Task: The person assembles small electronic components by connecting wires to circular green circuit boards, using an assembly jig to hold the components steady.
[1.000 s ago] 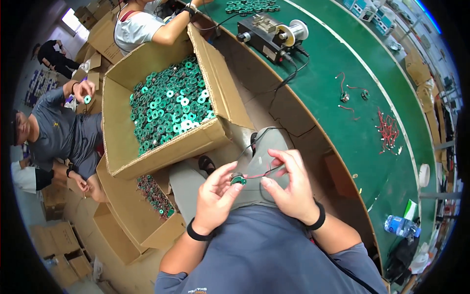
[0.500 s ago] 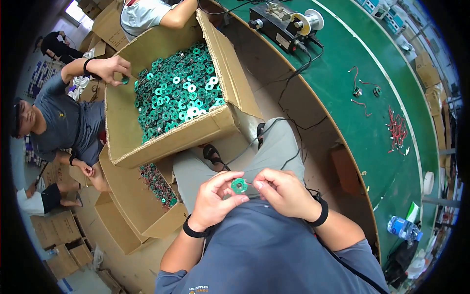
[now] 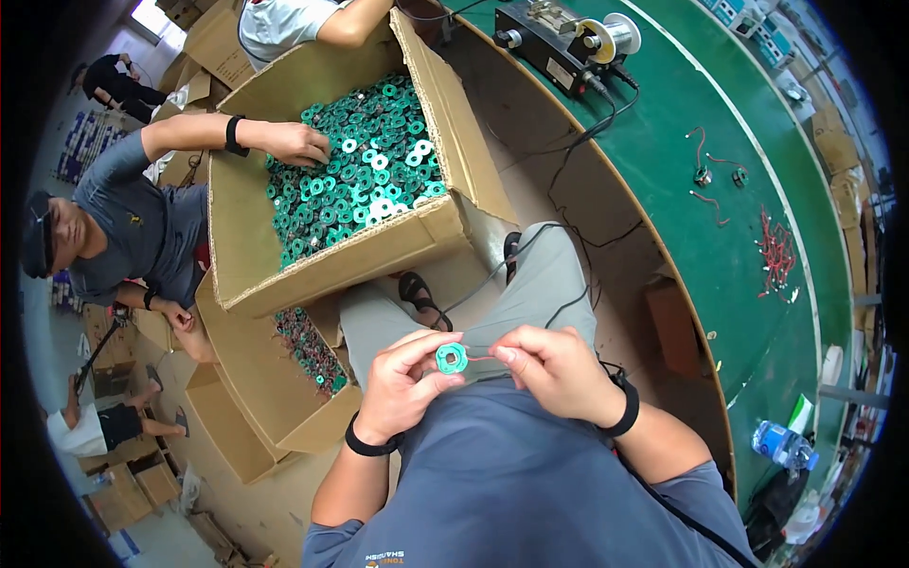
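Note:
Between thumb and fingers of my left hand is a round green part, a small disc with a squarish middle. From its right side a thin red wire runs across a short gap to my right hand. The thumb and forefinger there are pinched on the wire's far end. Both hands are just above my lap, in front of my dark shirt. Beyond them a big cardboard box holds a heap of green ring-shaped parts.
A second box with wired parts is at lower left. On the curved green table are a black device with a wire spool, red wires and a bottle. A co-worker's hand reaches into the big box.
The green part has turned, its squarish middle now facing up, and my right hand has drawn slightly away, showing more wire. The co-worker's hand moved right, into the heap.

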Action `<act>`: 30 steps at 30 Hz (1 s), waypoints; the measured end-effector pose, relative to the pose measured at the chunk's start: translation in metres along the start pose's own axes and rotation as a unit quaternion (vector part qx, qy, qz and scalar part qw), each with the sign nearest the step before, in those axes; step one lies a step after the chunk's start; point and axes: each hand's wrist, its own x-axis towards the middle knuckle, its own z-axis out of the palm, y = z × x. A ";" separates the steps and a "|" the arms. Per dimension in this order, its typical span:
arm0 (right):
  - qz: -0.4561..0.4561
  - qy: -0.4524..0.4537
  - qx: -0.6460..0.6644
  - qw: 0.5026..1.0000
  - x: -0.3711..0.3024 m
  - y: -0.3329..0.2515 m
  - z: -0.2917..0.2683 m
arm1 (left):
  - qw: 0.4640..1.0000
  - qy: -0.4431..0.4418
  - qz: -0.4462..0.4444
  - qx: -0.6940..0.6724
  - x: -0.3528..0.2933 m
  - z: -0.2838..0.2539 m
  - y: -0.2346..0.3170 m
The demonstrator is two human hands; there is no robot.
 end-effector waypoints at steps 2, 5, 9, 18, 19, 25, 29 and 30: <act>0.048 -0.036 0.058 0.996 0.003 0.014 -0.002 | 1.000 0.000 0.014 -0.011 0.000 0.001 0.000; 0.068 -0.065 0.086 0.992 0.003 0.009 0.000 | 1.000 -0.015 0.022 0.007 0.000 0.002 0.000; -0.070 -0.059 -0.023 0.996 0.002 0.006 0.000 | 1.000 0.001 0.009 -0.015 -0.002 0.003 0.004; -0.071 -0.066 -0.021 0.995 0.005 0.009 0.001 | 0.996 -0.009 0.061 0.066 0.000 0.000 0.002; -0.070 -0.066 -0.021 0.995 0.006 0.009 0.002 | 0.996 -0.007 0.065 0.067 0.000 0.001 0.002; -0.066 -0.075 0.002 0.995 0.009 0.000 0.004 | 0.998 0.024 0.062 0.013 -0.002 0.005 -0.006; -0.039 -0.053 0.001 0.998 0.011 -0.005 0.008 | 0.997 0.061 0.036 -0.041 -0.006 0.002 -0.011; -0.028 -0.024 0.011 0.999 0.011 -0.006 0.010 | 0.998 0.049 0.047 -0.007 -0.004 -0.001 -0.011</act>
